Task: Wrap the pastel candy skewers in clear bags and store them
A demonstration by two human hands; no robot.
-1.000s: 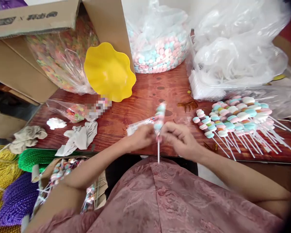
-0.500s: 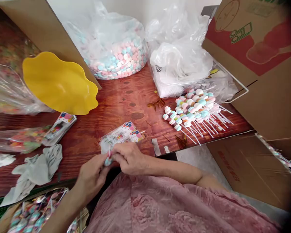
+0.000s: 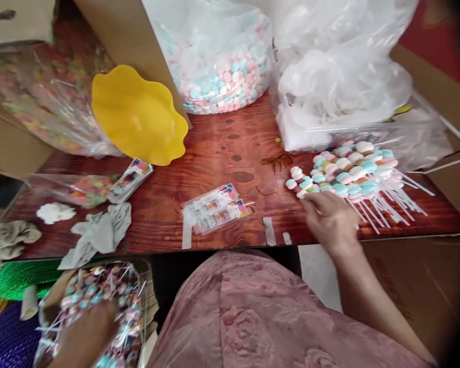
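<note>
Landmark: the yellow bowl point(image 3: 138, 115). Below-left of it, the left hand point(image 3: 86, 332) rests on wrapped candy sticks in a box point(image 3: 95, 301); its grip cannot be told. Below-right, printed sleeves point(image 3: 214, 207), writing unreadable. Far right, the right hand point(image 3: 329, 220), fingers loosely curled, touches pastel skewers point(image 3: 348, 171) on the surface point(image 3: 230, 148).

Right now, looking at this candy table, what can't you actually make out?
Head view only:
- Left hand: blurred, low over the box of wrapped candy sticks; any grasp is unclear.
- Right hand: fingertips lie among the pile of candy skewers; whether they pinch one is hidden.
- Printed sleeves: print too small to read.
- White bag: crumpled plastic hides its contents.
</note>
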